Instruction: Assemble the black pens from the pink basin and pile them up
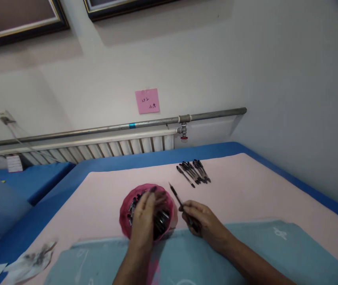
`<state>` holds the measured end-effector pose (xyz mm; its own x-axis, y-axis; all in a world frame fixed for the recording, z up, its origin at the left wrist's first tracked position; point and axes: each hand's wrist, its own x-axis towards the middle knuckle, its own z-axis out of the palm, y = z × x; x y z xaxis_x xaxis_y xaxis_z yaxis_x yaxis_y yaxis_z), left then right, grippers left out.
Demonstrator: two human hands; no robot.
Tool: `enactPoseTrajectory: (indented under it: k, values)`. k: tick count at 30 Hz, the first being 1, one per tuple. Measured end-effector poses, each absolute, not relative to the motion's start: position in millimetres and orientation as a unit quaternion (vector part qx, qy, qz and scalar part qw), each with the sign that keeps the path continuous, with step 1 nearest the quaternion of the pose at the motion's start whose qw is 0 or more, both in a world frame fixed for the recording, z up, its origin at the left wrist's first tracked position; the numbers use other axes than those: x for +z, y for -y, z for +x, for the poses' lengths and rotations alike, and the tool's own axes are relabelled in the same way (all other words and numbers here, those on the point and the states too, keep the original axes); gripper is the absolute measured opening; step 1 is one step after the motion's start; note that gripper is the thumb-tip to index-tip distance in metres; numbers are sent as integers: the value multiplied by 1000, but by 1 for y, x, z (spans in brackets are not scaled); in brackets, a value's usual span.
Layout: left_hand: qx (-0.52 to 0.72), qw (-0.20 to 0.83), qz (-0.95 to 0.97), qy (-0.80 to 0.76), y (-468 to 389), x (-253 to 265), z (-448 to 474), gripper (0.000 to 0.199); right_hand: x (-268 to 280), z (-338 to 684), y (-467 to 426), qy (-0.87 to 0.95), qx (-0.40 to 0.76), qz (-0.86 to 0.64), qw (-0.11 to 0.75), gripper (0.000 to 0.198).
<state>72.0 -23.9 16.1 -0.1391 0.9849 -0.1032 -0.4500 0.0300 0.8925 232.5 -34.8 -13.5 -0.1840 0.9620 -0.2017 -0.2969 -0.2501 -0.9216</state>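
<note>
- Nearest you, at the bottom of the frame, your forearms [136,257] reach in over a teal cover [97,261]; the lower edge cuts both off.
- Your right hand [201,219], right of centre, is clamped on a pen [176,194], its thin tip pointing to the upper left.
- Your left hand [145,213] hangs over the pink bowl [123,215] in the lower middle; its fingers are blurred, so I cannot tell whether they are pinched on anything.
- Expect the pen to be light and stiff, its barrel probably smooth enough to twist in your grasp, and its point the delicate part. Hold it around the barrel, clear of the tip (a modest pinch should do, with so little weight to carry).
- The loose dark pieces [162,221] in the bowl look equally light and slick; pinch one by its sides.
- More pens [190,172] lie on the pink sheet [246,190], right of centre and above your right hand; some overlap, so the count is unclear.
- Your right hand hides the held pen's back end, and your left covers part of the bowl. At lower left, a crumpled bag [34,263] is too blurred to read.
</note>
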Motion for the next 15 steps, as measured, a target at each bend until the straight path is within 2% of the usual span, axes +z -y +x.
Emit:
enactPoseTrajectory:
  k: [3, 6, 9, 15]
  values:
    - [690, 418, 322, -496, 28, 16, 34, 38, -18, 240, 31, 391, 635, -461, 481, 28]
    - [670, 309, 352, -576, 41, 4, -3, 32, -22, 244, 33, 413, 617, -473, 474, 25]
    - [652, 286, 344, -613, 55, -14, -24, 33, -24, 242, 36, 430, 602, -477, 474, 21]
    - [664, 308, 313, -605, 65, -31, -30, 33, -25, 238, 37, 429, 594, -474, 489, 21]
